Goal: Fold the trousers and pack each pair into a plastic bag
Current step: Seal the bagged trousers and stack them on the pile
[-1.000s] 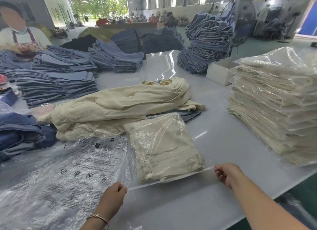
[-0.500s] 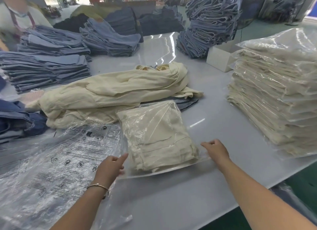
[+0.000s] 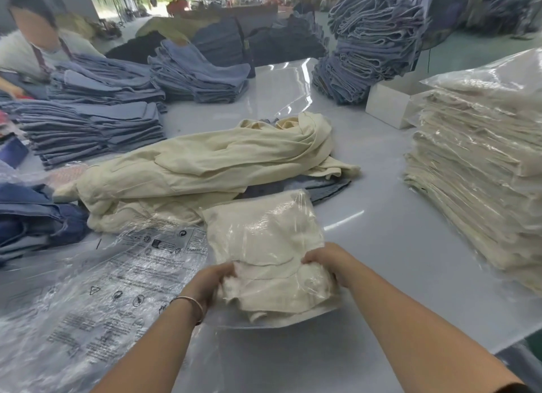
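A folded cream pair of trousers inside a clear plastic bag (image 3: pixel 268 240) lies on the white table in front of me. My left hand (image 3: pixel 209 281) grips the bag's near left side, and my right hand (image 3: pixel 325 259) grips its near right side. Both hands are closed over plastic and cloth. Behind it sprawls a heap of loose cream trousers (image 3: pixel 205 169). A pile of empty printed plastic bags (image 3: pixel 96 290) spreads to the left.
A tall stack of bagged cream trousers (image 3: pixel 481 181) stands at the right near the table edge. Stacks of blue jeans (image 3: pixel 96 128) fill the left and far side. A white box (image 3: pixel 390 102) sits far right. A person (image 3: pixel 32 46) works far left.
Both hands have left the bag's open near edge and moved inward onto the packed trousers, closing on its two sides. The view has shifted closer.
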{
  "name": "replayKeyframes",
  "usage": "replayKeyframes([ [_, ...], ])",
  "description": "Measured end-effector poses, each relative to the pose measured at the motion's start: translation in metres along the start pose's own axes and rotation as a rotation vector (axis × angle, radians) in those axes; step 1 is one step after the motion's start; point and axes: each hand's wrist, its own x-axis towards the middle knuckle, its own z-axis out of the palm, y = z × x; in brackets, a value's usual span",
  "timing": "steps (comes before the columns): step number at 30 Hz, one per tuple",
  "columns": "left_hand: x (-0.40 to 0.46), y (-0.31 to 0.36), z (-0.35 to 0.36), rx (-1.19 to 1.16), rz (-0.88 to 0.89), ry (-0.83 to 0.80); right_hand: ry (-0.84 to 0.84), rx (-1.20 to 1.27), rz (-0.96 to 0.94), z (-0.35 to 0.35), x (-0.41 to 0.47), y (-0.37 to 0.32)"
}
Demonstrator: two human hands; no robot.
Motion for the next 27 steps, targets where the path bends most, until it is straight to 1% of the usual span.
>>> replayKeyframes([
  [2,-0.005,0.005,0.006,-0.062,0.057,-0.019,0.016,-0.034,-0.064,0.001,0.001,-0.005],
  [3,-0.007,0.007,0.011,-0.068,0.104,-0.005,0.038,-0.092,-0.104,-0.001,0.002,-0.009],
  [5,-0.012,0.012,0.027,-0.01,0.192,0.036,0.11,-0.291,-0.205,-0.011,0.004,-0.018],
  [6,-0.016,0.017,0.036,-0.001,0.221,0.026,0.172,-0.39,-0.262,-0.019,0.002,-0.025],
  [8,-0.024,0.032,0.062,-0.057,0.261,-0.082,0.287,-0.475,-0.387,-0.044,-0.005,-0.039],
  [10,-0.033,0.055,0.098,-0.064,0.365,-0.194,0.411,-0.497,-0.512,-0.082,-0.016,-0.054],
  [13,-0.049,0.095,0.178,-0.044,0.605,-0.277,0.657,-0.543,-0.68,-0.164,-0.039,-0.084],
  [16,-0.064,0.139,0.277,-0.074,0.758,-0.326,0.968,-0.549,-0.807,-0.265,-0.07,-0.114],
  [19,-0.078,0.18,0.376,-0.125,0.889,-0.41,1.282,-0.551,-0.861,-0.361,-0.094,-0.141],
  [21,-0.085,0.203,0.441,-0.172,0.93,-0.49,1.471,-0.546,-0.873,-0.42,-0.102,-0.156],
  [24,-0.083,0.231,0.531,-0.24,0.897,-0.544,1.705,-0.536,-0.85,-0.499,-0.101,-0.17],
  [25,-0.079,0.236,0.558,-0.262,0.865,-0.541,1.75,-0.569,-0.811,-0.522,-0.096,-0.17],
  [26,-0.072,0.238,0.584,-0.287,0.824,-0.54,1.748,-0.612,-0.773,-0.54,-0.09,-0.17],
  [27,-0.064,0.238,0.609,-0.301,0.776,-0.53,1.686,-0.66,-0.747,-0.558,-0.082,-0.167],
])
